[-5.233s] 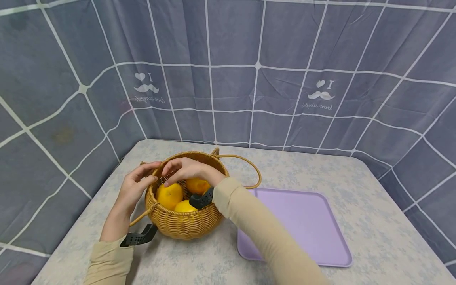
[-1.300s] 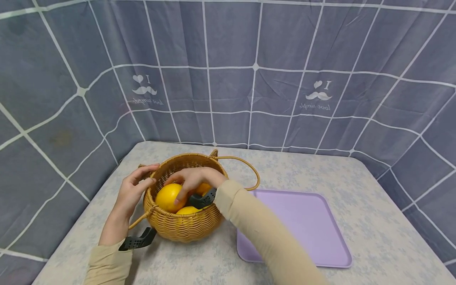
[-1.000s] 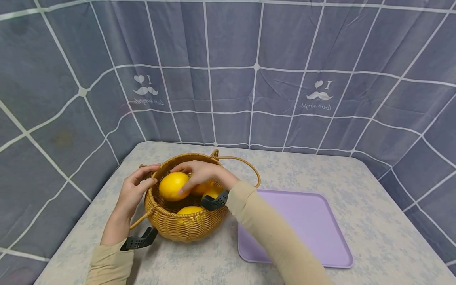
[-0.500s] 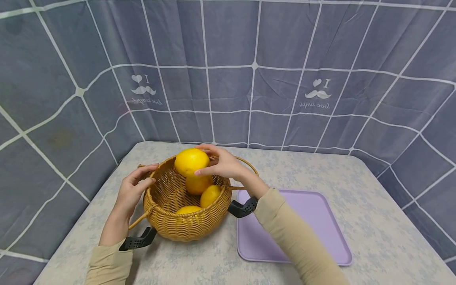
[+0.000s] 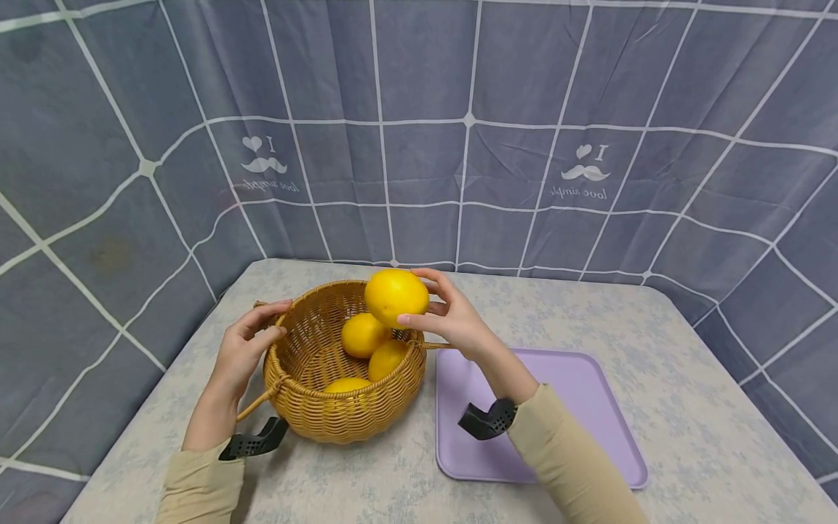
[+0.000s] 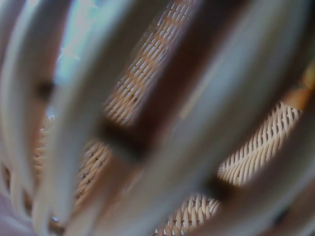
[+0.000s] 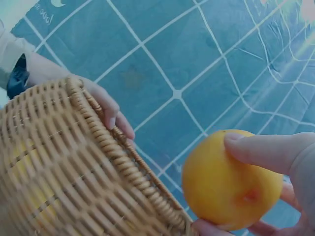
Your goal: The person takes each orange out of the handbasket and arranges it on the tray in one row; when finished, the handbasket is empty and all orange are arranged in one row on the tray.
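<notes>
My right hand point(image 5: 452, 316) holds a yellow lemon point(image 5: 396, 297) between thumb and fingers, above the right rim of a round wicker basket point(image 5: 340, 415). In the right wrist view the held lemon point(image 7: 226, 182) shows a small reddish blemish, with my thumb across its top. My left hand point(image 5: 245, 356) grips the basket's left rim; its fingers reach over the edge in the right wrist view. Inside the basket lie three more yellow fruits: one lemon point(image 5: 364, 336) at the back, another lemon point(image 5: 388, 358) at the right and a third lemon point(image 5: 347, 384) near the front wall.
A flat lilac tray point(image 5: 589, 422) lies right of the basket, partly under my right forearm. The basket's thin loop handles stick out at its sides. A blue-grey checked curtain point(image 5: 432, 167) stands behind the pale patterned tabletop point(image 5: 687, 378).
My right hand reached into the basket, took hold of the lemon, lifted it out and carried it right to above the right rim. My left hand stays at the left rim.
</notes>
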Motion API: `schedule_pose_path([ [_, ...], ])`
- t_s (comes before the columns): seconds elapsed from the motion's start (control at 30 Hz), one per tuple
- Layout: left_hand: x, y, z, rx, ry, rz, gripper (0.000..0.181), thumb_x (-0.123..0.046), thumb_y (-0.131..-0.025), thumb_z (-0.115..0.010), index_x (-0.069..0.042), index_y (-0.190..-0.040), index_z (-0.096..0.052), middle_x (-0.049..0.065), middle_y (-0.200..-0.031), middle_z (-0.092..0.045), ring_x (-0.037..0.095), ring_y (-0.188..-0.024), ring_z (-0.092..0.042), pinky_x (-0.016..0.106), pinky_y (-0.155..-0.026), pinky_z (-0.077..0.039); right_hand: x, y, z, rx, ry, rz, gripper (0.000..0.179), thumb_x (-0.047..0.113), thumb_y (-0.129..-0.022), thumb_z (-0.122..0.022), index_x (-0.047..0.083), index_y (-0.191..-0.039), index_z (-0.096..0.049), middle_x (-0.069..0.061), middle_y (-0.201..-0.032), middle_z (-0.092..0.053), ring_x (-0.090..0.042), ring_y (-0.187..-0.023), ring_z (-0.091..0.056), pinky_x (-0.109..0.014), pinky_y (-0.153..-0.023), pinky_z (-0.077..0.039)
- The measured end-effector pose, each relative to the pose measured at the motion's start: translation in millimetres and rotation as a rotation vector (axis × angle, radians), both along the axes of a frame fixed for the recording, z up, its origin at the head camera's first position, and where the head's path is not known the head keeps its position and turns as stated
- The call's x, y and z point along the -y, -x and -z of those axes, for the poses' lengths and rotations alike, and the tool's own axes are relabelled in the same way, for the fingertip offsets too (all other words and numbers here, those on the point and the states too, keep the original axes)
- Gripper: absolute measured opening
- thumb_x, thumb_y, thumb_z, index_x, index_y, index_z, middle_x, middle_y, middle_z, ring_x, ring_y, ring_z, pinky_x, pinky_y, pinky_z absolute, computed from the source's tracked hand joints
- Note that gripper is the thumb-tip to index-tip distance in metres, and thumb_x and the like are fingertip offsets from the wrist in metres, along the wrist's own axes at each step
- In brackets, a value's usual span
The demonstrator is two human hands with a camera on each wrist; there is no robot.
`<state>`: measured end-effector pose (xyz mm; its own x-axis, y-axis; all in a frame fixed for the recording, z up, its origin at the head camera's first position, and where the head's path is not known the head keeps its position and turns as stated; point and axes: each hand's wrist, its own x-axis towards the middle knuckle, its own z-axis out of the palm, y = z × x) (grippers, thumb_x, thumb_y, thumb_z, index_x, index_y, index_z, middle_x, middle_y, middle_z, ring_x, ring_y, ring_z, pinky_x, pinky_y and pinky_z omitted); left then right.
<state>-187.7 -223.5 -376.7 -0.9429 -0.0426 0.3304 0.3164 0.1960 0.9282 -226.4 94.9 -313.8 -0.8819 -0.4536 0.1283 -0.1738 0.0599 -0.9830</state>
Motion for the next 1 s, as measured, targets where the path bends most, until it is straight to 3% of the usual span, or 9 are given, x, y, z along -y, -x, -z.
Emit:
schedule_pose_path([
  [0.2,-0.2,0.2,-0.2,-0.004,-0.004,0.005,0.034,-0.003,-0.094,-0.054,0.004,-0.127,-0.054,-0.013,-0.123,-0.054,0.007,-0.114,-0.045,0.013,-0.085,-0.041,-18,-14.1,8.7,-0.019,0.03,0.114,0.076,0.008,-0.08,-0.074,0.024,-0.143,-0.034,-0.011,-0.142,-0.032,-0.03,-0.121,-0.047,-0.04,-0.084,-0.051],
  [0.4,0.1,-0.1,-0.7,0.001,-0.001,0.004,0.034,-0.003,-0.094,-0.053,0.003,-0.127,-0.054,-0.012,-0.125,-0.053,0.006,-0.115,-0.044,0.013,-0.086,-0.04,-34,-24.0,18.9,-0.031,0.035,0.166,0.083,0.007,-0.08,-0.074,0.032,-0.146,-0.03,-0.01,-0.143,-0.027,-0.03,-0.122,-0.045,-0.039,-0.086,-0.049],
  [0.67,0.2,-0.5,-0.6,0.005,-0.003,0.003,0.034,-0.004,-0.094,-0.053,0.003,-0.128,-0.054,-0.012,-0.125,-0.053,0.006,-0.116,-0.043,0.013,-0.086,-0.04,-52,-35.9,32.3,-0.013,0.062,0.242,0.077,0.007,-0.079,-0.075,0.027,-0.143,-0.038,-0.004,-0.141,-0.03,-0.029,-0.118,-0.048,-0.038,-0.089,-0.048],
  [1.0,0.1,0.0,-0.2,-0.007,-0.008,0.008,0.034,-0.003,-0.094,-0.053,0.004,-0.127,-0.054,-0.013,-0.124,-0.053,0.007,-0.115,-0.044,0.013,-0.086,-0.041,-70,-45.7,47.0,-0.016,0.071,0.322,0.077,0.0,-0.077,-0.074,0.017,-0.142,-0.036,-0.006,-0.142,-0.034,-0.029,-0.12,-0.045,-0.028,-0.086,-0.05],
])
